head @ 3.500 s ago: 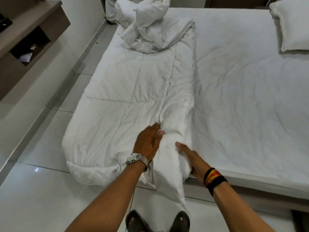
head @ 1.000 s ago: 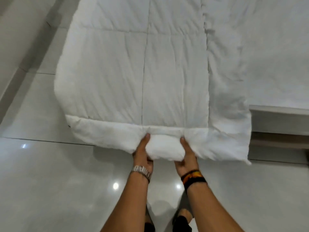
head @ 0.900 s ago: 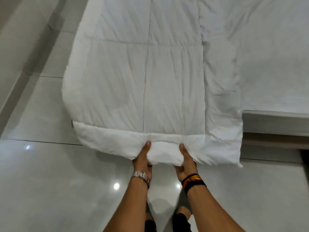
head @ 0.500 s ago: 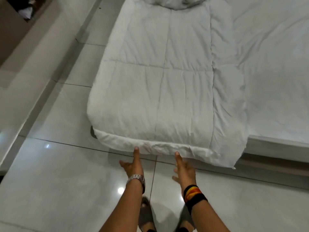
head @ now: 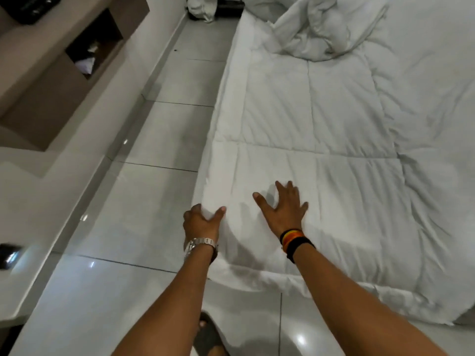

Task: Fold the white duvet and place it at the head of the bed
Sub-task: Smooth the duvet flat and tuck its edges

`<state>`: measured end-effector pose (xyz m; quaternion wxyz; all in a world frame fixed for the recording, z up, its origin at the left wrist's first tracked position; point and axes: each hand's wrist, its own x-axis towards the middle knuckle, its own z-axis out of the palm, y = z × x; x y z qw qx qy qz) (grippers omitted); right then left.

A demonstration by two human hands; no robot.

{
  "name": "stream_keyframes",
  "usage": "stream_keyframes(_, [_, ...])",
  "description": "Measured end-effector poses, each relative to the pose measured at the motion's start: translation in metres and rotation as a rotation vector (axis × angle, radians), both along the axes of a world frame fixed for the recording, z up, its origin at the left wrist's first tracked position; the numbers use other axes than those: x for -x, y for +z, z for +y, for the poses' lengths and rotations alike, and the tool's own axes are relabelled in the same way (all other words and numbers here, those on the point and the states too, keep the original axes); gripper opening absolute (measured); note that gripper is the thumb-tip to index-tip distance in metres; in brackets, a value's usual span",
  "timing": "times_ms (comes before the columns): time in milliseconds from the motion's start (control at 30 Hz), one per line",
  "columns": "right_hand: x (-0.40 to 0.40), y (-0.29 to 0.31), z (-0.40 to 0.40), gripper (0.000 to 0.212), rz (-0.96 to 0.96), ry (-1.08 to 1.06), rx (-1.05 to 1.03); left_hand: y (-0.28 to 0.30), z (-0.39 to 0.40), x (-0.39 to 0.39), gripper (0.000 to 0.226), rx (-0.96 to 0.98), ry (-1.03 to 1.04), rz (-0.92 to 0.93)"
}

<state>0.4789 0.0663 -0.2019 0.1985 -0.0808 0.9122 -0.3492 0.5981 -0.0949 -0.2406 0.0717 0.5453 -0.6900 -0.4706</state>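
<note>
One duvet, two hands, one sandal.

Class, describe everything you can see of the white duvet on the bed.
The white quilted duvet, soft padded fabric stitched into large panels, lies folded lengthwise along the bed's left edge, its near end overhanging the foot. Its far end is bunched in a rumpled heap. The left hand grips its side edge; the right hand presses flat on top, fingers spread.

Bed, white sheet, carries quilted white duvet under both hands, its bunched end beyond them; glossy tiled floor left of hands.
</note>
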Motion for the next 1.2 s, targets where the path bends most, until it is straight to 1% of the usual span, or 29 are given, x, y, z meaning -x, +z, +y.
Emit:
stream_keyframes(67, [0.002, -0.005, -0.029, 0.092, -0.032, -0.018, -0.097, 0.007, -0.014, -0.007, 0.044, 0.023, -0.053, -0.019])
stream_keyframes(100, [-0.001, -0.004, -0.042, 0.093, -0.055, -0.043, -0.098, 0.011, -0.021, -0.011, 0.035, 0.000, -0.070, -0.010])
stream_keyframes(233, [-0.019, 0.002, -0.083, 0.094, -0.097, -0.089, -0.114, 0.018, -0.050, -0.028, 0.030, -0.139, -0.057, -0.027])
stream_keyframes(300, [-0.020, 0.005, -0.102, 0.096, -0.119, -0.126, -0.116, 0.018, -0.062, -0.028, 0.028, -0.216, -0.086, -0.021])
stream_keyframes(367, [-0.013, 0.007, -0.119, 0.097, -0.125, -0.150, -0.122, 0.021, -0.068, -0.020, 0.029, -0.212, -0.103, 0.003])
stream_keyframes(500, [0.021, 0.002, -0.149, 0.097, -0.078, -0.217, -0.129, 0.028, -0.099, 0.024, 0.045, -0.173, -0.113, 0.118])
stream_keyframes(567, [0.045, -0.004, -0.160, 0.098, -0.058, -0.261, -0.136, 0.029, -0.125, 0.066, 0.045, -0.196, -0.169, 0.140])
stream_keyframes(667, [0.081, -0.016, -0.169, 0.099, -0.001, -0.337, -0.179, 0.028, -0.166, 0.140, 0.050, -0.298, -0.226, 0.142])
stream_keyframes(767, [0.118, -0.028, -0.174, 0.101, 0.039, -0.443, -0.228, 0.033, -0.196, 0.208, 0.051, -0.328, -0.383, 0.139])
stream_keyframes(800, [0.124, -0.028, -0.173, 0.101, 0.043, -0.460, -0.248, 0.033, -0.202, 0.220, 0.051, -0.329, -0.408, 0.124])
stream_keyframes(900, [0.148, -0.024, -0.192, 0.106, -0.025, -0.552, -0.290, 0.039, -0.234, 0.267, 0.051, -0.346, -0.475, 0.110])
stream_keyframes(967, [0.169, -0.017, -0.216, 0.109, -0.066, -0.583, -0.312, 0.036, -0.257, 0.302, 0.066, -0.419, -0.433, 0.118])
stream_keyframes(1033, [0.182, -0.010, -0.232, 0.108, -0.114, -0.585, -0.298, 0.022, -0.274, 0.336, 0.084, -0.480, -0.419, 0.054])
stream_keyframes(1067, [0.185, -0.011, -0.238, 0.108, -0.120, -0.586, -0.298, 0.014, -0.279, 0.352, 0.086, -0.495, -0.423, 0.028])
stream_keyframes(1133, [0.188, -0.019, -0.247, 0.107, -0.129, -0.591, -0.328, 0.014, -0.284, 0.381, 0.079, -0.525, -0.445, -0.025])
stream_keyframes(1200, [0.188, -0.025, -0.250, 0.106, -0.140, -0.604, -0.378, 0.023, -0.286, 0.408, 0.064, -0.538, -0.475, -0.014])
